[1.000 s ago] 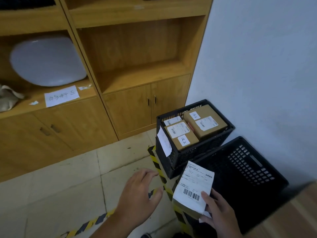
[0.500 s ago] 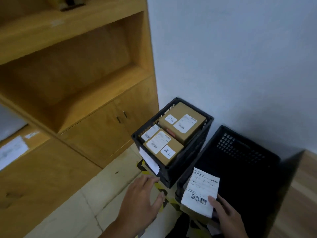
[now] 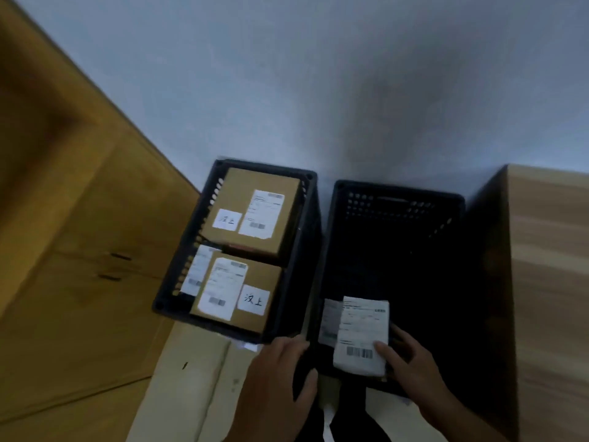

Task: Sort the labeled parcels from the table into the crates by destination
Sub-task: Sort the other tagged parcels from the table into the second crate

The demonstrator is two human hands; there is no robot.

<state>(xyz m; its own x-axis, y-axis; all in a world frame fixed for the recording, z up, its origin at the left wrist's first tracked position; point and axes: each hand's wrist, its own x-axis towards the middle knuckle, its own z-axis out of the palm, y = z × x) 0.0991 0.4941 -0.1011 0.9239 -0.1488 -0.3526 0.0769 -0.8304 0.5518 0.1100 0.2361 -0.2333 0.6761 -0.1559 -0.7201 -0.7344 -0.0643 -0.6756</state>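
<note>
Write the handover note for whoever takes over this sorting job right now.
Hands: left hand open, holding nothing, by the near corner of the left crate; right hand grips a white-labelled parcel at the near end of the right crate, within its rim.
Done: two labelled boxes, far box and near box, show in the left crate.
Left: release the parcel, then check the table for more; most of it is out of view.

One wide-angle camera, worn on the head, is pointed forward and steeply down. The left black perforated plastic crate (image 3: 173,279) and the right black perforated plastic crate (image 3: 398,202) are viewed closely from above, the pale grey wall (image 3: 318,74) being kept at the frame's top.
</note>
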